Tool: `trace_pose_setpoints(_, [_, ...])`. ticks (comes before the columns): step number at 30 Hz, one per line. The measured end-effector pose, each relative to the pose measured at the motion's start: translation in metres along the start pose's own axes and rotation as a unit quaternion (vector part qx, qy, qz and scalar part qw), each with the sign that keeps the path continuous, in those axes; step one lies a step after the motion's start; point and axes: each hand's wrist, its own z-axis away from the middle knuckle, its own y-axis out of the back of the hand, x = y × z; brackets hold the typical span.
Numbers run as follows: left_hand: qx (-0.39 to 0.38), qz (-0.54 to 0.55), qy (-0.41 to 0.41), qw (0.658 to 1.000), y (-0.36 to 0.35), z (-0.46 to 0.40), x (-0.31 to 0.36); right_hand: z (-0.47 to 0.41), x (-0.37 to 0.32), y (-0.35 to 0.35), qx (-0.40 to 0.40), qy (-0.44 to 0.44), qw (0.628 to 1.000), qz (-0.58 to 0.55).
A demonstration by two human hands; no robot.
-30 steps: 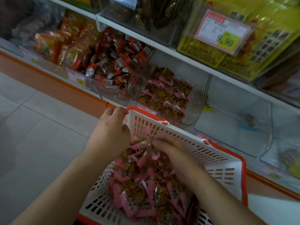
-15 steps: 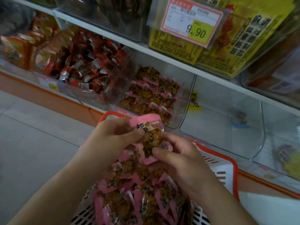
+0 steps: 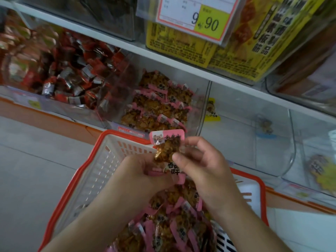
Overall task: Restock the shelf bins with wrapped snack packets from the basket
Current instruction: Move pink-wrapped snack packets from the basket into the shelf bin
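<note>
Shelf [image 3: 163, 57] is running across the frame above both hands, clear bins beneath it. Basket [image 3: 101, 160], white with an orange rim, is sitting directly below the hands, heaped with pink-wrapped packets [image 3: 172, 226]. Target bin [image 3: 160, 104], just beyond the hands, is holding matching pink packets and looks part full. Left hand [image 3: 143, 171] and right hand [image 3: 205, 168] are both pinching one snack packet [image 3: 168, 148], raised clear of the heap. Judged step: transfer underway, packet not yet in the bin. Next move likely calls for carrying it forward over the bin lip, then letting go.
</note>
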Motion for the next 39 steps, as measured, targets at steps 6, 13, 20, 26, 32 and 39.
trace_pose_setpoints(6, [0.06,-0.186,-0.062,0.979,0.012,-0.003,0.004,0.0,-0.001,-0.011,0.077,-0.001,0.994,0.074])
trace_pose_setpoints(13, [0.172,-0.39,-0.11,0.898,0.057,-0.007,0.007,-0.04,-0.04,-0.031,0.152,0.015,0.984,0.086])
trace_pose_setpoints(20, [0.131,-0.39,-0.053,0.91,0.066,-0.016,-0.012,-0.192,-0.063,-0.054,0.259,-0.05,0.948,0.18])
trace_pose_setpoints(26, [0.159,-0.397,-0.069,0.901,0.067,-0.02,-0.017,-0.248,-0.063,-0.055,0.297,-0.104,0.914,0.255])
trace_pose_setpoints(32, [0.176,-0.41,-0.069,0.892,0.063,-0.021,-0.017,-0.256,-0.048,-0.055,0.251,-0.085,0.896,0.355])
trace_pose_setpoints(39, [0.17,-0.416,-0.054,0.892,0.062,-0.022,-0.017,-0.265,-0.039,-0.055,0.247,-0.101,0.898,0.349])
